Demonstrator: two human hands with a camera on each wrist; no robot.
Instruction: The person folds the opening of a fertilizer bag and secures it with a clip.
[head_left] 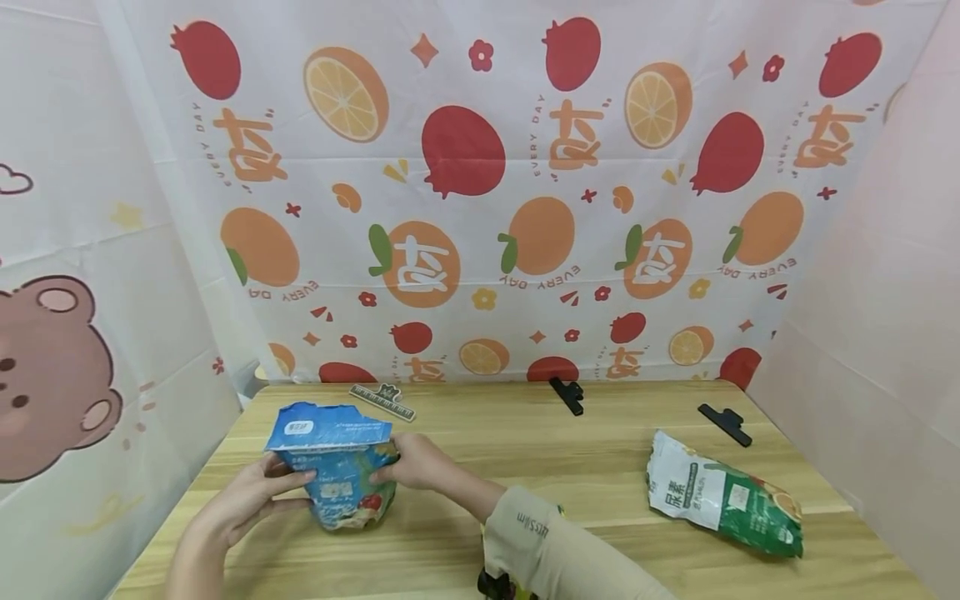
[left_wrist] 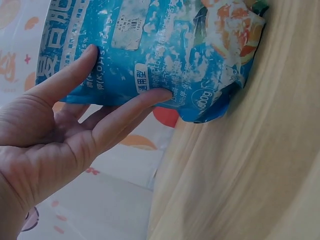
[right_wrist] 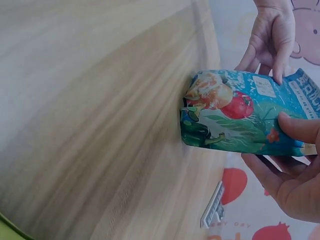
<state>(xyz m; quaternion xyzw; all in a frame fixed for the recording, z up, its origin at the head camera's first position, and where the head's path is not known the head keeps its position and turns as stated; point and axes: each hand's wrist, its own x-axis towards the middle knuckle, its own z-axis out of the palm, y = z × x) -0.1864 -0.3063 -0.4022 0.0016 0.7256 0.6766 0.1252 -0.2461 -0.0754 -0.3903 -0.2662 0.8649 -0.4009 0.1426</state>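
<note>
A blue fertilizer bag (head_left: 337,492) with fruit and vegetable pictures stands upright on the left part of the table, its top flap folded over toward me. My left hand (head_left: 243,496) holds the bag's left edge, with the thumb on its printed front and some fingers behind it. On the opposite edge, my right hand (head_left: 420,462) pinches the bag with its thumb in front and the other fingers behind. The right wrist view shows both hands on the blue bag (right_wrist: 235,112), whose bottom meets the wood. Its back is hidden.
A green and white bag (head_left: 723,496) lies at the right. Behind the blue bag is a piano-key clip (head_left: 384,401); black clips (head_left: 567,396) (head_left: 725,423) lie farther right. My right forearm partly covers a yellow and black thing (head_left: 495,586). Printed cloth walls surround the wooden table (head_left: 480,433).
</note>
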